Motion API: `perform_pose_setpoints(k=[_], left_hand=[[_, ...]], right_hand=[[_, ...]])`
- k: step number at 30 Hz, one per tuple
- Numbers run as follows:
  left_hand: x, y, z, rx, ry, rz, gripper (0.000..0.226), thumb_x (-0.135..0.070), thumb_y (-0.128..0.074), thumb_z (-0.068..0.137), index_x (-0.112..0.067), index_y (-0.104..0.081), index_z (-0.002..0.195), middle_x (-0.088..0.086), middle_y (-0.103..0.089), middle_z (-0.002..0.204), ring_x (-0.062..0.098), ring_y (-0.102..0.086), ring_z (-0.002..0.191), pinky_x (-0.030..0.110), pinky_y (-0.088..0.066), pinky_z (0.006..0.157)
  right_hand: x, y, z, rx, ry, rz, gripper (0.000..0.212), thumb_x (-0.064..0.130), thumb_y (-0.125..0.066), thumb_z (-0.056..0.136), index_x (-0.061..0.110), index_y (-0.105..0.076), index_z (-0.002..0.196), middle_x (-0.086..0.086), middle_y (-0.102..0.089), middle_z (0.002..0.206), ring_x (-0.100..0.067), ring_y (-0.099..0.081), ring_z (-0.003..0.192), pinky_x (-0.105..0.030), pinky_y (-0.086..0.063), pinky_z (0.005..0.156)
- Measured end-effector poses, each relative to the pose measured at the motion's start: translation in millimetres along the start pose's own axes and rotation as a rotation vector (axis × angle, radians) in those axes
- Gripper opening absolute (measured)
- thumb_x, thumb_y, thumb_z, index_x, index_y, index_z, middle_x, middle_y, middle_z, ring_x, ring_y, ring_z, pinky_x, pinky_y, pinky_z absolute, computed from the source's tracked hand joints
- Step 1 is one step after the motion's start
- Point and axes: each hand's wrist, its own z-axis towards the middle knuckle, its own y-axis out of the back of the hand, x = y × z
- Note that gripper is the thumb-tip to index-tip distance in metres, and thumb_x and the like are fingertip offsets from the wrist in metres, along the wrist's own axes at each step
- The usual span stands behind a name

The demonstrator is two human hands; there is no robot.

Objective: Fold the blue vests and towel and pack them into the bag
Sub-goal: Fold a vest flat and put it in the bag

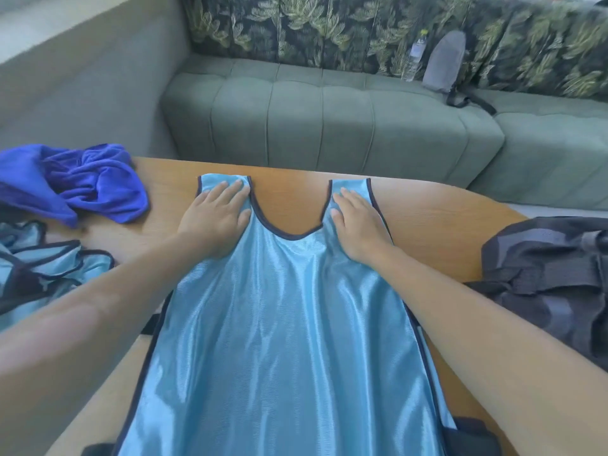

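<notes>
A dark grey mesh bag point(556, 284) lies slumped on the wooden table point(437, 222) out to the right of the right hand point(357, 225), well apart from it; its folds hide the opening, so what it holds cannot be told; nothing lies between that hand and the bag but bare tabletop. A light blue vest point(283, 340) with dark trim is spread flat on the table, running from the near edge up under both hands; the left hand point(215, 218) lies flat with fingers straight and spread, pressing the left shoulder strap; the right hand lies the same way on the right strap, the scooped neckline between the two. Beyond the left hand and off to its left sits a crumpled royal-blue towel point(85, 185); nearer than that, beside the left forearm, more light blue vests point(49, 264) lie bunched in a heap at the table edge. Far beyond both hands stands a green tufted sofa point(322, 120); on its seat, past the right hand, a clear plastic bottle point(416, 55) stands just beside a grey pouch point(444, 62) leaning on the leaf-patterned backrest point(296, 24).
</notes>
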Motion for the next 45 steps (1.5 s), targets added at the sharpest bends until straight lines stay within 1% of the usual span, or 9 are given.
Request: perform_pose_setpoints(k=[5, 8, 13, 19, 25, 30, 38, 42, 45], left_hand=[[-32, 26, -48, -0.097, 0.148, -0.212, 0.038, -0.027, -0.039, 0.103, -0.007, -0.053, 0.133, 0.010, -0.058, 0.134, 0.032, -0.048, 0.126, 0.044, -0.040, 0.100], [-60, 28, -124, -0.051, 0.144, -0.269, 0.054, -0.034, -0.046, 0.103, -0.008, -0.044, 0.150, 0.011, -0.045, 0.155, 0.033, -0.037, 0.143, 0.044, -0.031, 0.116], [-56, 11, -194, 0.126, 0.131, -0.102, 0.083, -0.075, -0.005, 0.088, -0.039, -0.013, 0.162, -0.005, -0.008, 0.171, 0.027, -0.005, 0.157, 0.045, -0.011, 0.124], [-48, 12, -191, 0.164, 0.147, -0.114, 0.083, -0.082, -0.008, 0.086, -0.046, -0.006, 0.160, -0.006, -0.003, 0.171, 0.024, -0.002, 0.157, 0.046, -0.008, 0.125], [-64, 40, -242, 0.123, 0.110, -0.156, 0.071, -0.065, -0.035, 0.100, -0.033, -0.019, 0.162, 0.001, -0.012, 0.171, 0.025, -0.008, 0.157, 0.043, -0.011, 0.125], [-84, 39, -335, 0.178, -0.025, -0.100, 0.085, -0.073, -0.006, 0.088, -0.033, -0.013, 0.163, -0.002, -0.005, 0.171, 0.025, -0.003, 0.158, 0.043, -0.010, 0.126], [-70, 22, -363, 0.148, -0.116, -0.043, 0.075, -0.076, -0.003, 0.093, -0.043, 0.002, 0.161, -0.009, 0.007, 0.171, 0.023, 0.006, 0.158, 0.046, -0.002, 0.127], [-59, 40, -401, 0.037, -0.202, -0.092, 0.075, -0.073, -0.020, 0.100, -0.032, -0.015, 0.163, -0.002, -0.012, 0.170, 0.022, -0.008, 0.157, 0.044, -0.015, 0.126], [-53, 34, -447, -0.039, -0.350, 0.024, 0.085, -0.069, -0.041, 0.097, -0.024, -0.016, 0.164, 0.004, -0.017, 0.170, 0.026, -0.019, 0.156, 0.045, -0.023, 0.124]], right_hand=[[35, 33, -59, -0.129, -0.150, 0.339, 0.046, 0.028, -0.037, 0.109, 0.008, -0.045, 0.150, -0.005, -0.042, 0.157, -0.021, -0.034, 0.148, -0.033, -0.024, 0.122], [58, 36, -141, -0.029, -0.239, 0.482, 0.050, 0.032, -0.042, 0.108, 0.016, -0.038, 0.155, 0.005, -0.037, 0.160, -0.011, -0.030, 0.148, -0.023, -0.019, 0.119], [8, 36, -221, 0.137, -0.021, 0.069, 0.062, 0.051, -0.029, 0.107, 0.027, -0.016, 0.162, 0.012, -0.007, 0.168, -0.005, -0.001, 0.155, -0.029, -0.005, 0.126], [-35, 55, -229, 0.170, 0.009, -0.141, 0.080, 0.068, -0.007, 0.098, 0.020, -0.020, 0.162, 0.001, -0.009, 0.170, -0.013, -0.001, 0.156, -0.037, -0.008, 0.127], [19, 73, -296, 0.138, -0.045, -0.016, 0.064, 0.051, -0.029, 0.107, 0.025, -0.013, 0.163, 0.004, -0.006, 0.170, -0.012, 0.000, 0.156, -0.034, -0.008, 0.127], [33, 61, -395, 0.248, 0.011, -0.099, 0.070, 0.067, -0.008, 0.099, 0.036, 0.002, 0.161, 0.015, 0.017, 0.166, -0.004, 0.018, 0.153, -0.028, 0.004, 0.125], [3, 65, -423, 0.233, 0.072, -0.190, 0.077, 0.072, 0.000, 0.096, 0.032, -0.003, 0.162, 0.010, 0.012, 0.169, -0.004, 0.018, 0.153, -0.032, 0.001, 0.127], [-3, 76, -455, 0.084, 0.241, -0.210, 0.076, 0.068, -0.029, 0.100, 0.021, -0.025, 0.160, 0.000, -0.015, 0.169, -0.017, -0.014, 0.156, -0.040, -0.015, 0.126], [-15, 72, -482, 0.110, 0.460, -0.401, 0.086, 0.046, -0.064, 0.091, 0.017, -0.022, 0.161, -0.008, -0.013, 0.169, -0.029, -0.021, 0.154, -0.047, -0.023, 0.122]])
